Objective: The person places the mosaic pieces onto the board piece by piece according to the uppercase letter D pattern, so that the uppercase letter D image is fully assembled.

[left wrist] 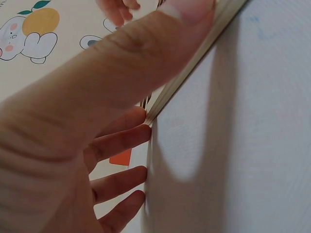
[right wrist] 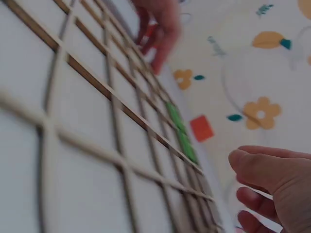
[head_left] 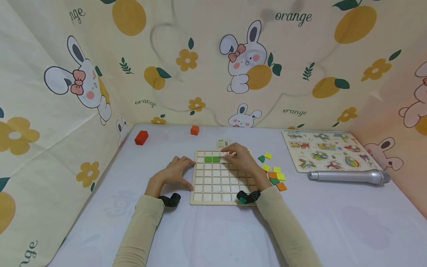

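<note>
Over the partly hidden grid board (head_left: 213,203), right hand (head_left: 242,158), grip unclear; left hand (head_left: 174,172), fingers apart.

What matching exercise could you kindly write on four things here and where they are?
1. Pale wooden grid board
2. Two flat green tiles
3. Silver rod-shaped microphone
4. Red rectangular block

A. Along the near edge of the pale picture board
B. Left of the grid board, farther back
C. Touched by the left grip
D. Inside the grid board

Pairs: 1-C, 2-D, 3-A, 4-B
</note>
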A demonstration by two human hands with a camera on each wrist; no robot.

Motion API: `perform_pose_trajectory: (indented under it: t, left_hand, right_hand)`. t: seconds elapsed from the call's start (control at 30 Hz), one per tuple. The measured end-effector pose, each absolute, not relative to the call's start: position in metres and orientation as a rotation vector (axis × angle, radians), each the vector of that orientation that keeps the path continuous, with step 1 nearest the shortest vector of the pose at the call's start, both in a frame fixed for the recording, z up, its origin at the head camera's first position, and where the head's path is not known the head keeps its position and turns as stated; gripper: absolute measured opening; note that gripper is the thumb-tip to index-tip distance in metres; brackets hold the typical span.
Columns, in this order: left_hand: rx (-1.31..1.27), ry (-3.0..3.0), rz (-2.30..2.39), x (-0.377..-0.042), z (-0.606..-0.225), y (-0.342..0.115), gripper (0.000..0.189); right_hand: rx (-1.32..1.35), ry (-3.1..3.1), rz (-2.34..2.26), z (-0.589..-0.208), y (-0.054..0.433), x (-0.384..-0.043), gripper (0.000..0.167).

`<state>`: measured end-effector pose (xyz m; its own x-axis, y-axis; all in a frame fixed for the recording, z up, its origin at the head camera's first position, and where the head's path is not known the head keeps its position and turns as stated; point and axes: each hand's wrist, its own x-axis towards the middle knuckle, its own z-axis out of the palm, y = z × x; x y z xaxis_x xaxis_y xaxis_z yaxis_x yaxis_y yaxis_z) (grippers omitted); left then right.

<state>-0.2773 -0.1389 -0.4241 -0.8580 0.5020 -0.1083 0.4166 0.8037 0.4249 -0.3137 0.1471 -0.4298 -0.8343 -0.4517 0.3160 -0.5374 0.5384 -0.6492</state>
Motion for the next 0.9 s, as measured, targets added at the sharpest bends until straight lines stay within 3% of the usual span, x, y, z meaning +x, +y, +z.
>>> perform_pose_trajectory:
  t: [0.6,0.9]
  left_hand:
    - [0.685,2.776,0.559,-0.278,-0.423,-0.139,0.093]
    - [0.705,2.778,0.555,-0.278,-0.425,-0.138,0.093]
  right_hand:
    - [0.434,-2.882,1.088,-0.42,0.263,-0.297,0.021]
    - [0.536,-3.057,1.096,-0.421,0.284,-0.291,0.023]
